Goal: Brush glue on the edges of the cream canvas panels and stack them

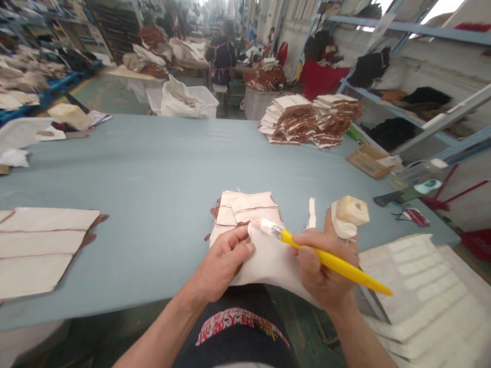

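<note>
My right hand (326, 271) is closed around the handle of a yellow paintbrush (356, 276), held at a slant. Its pale bristles meet the upper left corner of a cream fabric piece (270, 258), close to the fingertips of my left hand (226, 258). Thumb and fingers of that hand pinch the piece at this corner, where a bit of brown shows. The piece hangs over the table's near edge. Just beyond it lies a small stack of cream panels with brown edges (251, 204).
A blue-grey table (153, 168) spans the view. Cream panels (42, 250) lie at left, tall piles of brown-edged pieces (307, 120) at the back right. A yellowish block-shaped container (351, 209), white strip (312, 212) and cardboard box (370, 159) are at right. A person (222, 56) is beyond.
</note>
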A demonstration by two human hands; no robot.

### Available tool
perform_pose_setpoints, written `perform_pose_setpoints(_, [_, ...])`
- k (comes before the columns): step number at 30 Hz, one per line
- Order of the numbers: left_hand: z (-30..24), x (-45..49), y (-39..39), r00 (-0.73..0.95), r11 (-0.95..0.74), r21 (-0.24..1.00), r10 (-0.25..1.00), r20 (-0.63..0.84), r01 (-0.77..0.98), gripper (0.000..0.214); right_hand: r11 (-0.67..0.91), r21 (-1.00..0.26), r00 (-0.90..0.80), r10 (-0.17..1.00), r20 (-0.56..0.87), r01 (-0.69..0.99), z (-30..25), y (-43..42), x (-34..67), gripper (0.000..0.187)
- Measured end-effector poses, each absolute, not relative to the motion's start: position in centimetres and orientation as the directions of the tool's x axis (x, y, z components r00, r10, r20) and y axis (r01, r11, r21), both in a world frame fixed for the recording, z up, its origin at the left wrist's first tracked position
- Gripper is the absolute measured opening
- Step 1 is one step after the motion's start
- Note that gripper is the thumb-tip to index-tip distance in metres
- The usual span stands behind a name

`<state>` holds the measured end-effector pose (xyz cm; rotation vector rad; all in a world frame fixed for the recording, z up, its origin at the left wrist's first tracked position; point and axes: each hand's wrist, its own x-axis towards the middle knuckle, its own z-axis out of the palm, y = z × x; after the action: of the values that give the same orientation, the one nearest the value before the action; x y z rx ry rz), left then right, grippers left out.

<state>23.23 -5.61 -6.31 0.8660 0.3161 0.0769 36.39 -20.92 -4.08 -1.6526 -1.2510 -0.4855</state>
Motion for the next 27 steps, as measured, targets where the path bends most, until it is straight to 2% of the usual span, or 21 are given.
perform_pose_setpoints(3, [-6.2, 23.0, -5.4, 0.936, 0.706, 0.705, 0.196, -0.294, 0.074, 0.038, 0.167, -0.242, 0.081, 0.642, 0.762, 0.956, -2.8, -20.9, 37.1, 0.007])
perform_pose_setpoints(6, [-6.2, 22.6, -5.1, 0.917, 0.761, 0.643, 0.192, -0.349, 0.085, 0.037, 0.272, -0.159, -0.088, 0.712, 0.696, 0.949, -1.4, -21.6, 37.8, 0.007])
perform_pose_setpoints(9, [-6.3, 22.2, -4.9, 0.912, 0.788, 0.61, 0.191, -0.364, 0.079, 0.036, 0.242, -0.148, -0.082, 0.737, 0.671, 0.959, -0.8, -23.0, 37.7, 0.011])
perform_pose_setpoints(14, [-6.1, 21.5, -5.0, 0.903, 0.783, 0.617, 0.206, -0.377, 0.079, 0.029, 0.186, -0.278, 0.118, 0.594, 0.796, 0.942, -1.4, -24.0, 36.3, 0.012])
perform_pose_setpoints(20, [-5.8, 21.2, -5.9, 0.89, 0.744, 0.665, 0.252, -0.379, 0.072, 0.03, 0.265, -0.21, -0.035, 0.694, 0.719, 0.941, -1.8, -23.5, 36.1, 0.012])
perform_pose_setpoints(22, [-6.0, 20.9, -6.1, 0.888, 0.695, 0.715, 0.282, -0.364, 0.072, 0.027, 0.208, -0.254, 0.047, 0.682, 0.73, 0.945, -2.3, -24.5, 36.2, 0.01])
perform_pose_setpoints(24, [-6.4, 20.5, -6.4, 0.897, 0.567, 0.821, 0.325, -0.298, 0.067, 0.018, 0.14, -0.402, 0.247, 0.596, 0.764, 0.905, -2.9, -25.8, 35.8, 0.009])
perform_pose_setpoints(25, [-6.6, 20.2, -6.7, 0.901, 0.454, 0.89, 0.363, -0.237, 0.051, 0.013, 0.14, -0.508, 0.372, 0.524, 0.766, 0.85, -3.1, -26.4, 35.5, 0.011])
perform_pose_setpoints(27, [-7.2, 19.8, -7.4, 0.89, 0.121, 0.992, 0.455, -0.027, -0.032, 0.013, 0.174, -0.708, 0.608, 0.401, 0.686, 0.684, -3.5, -27.2, 34.6, 0.014])
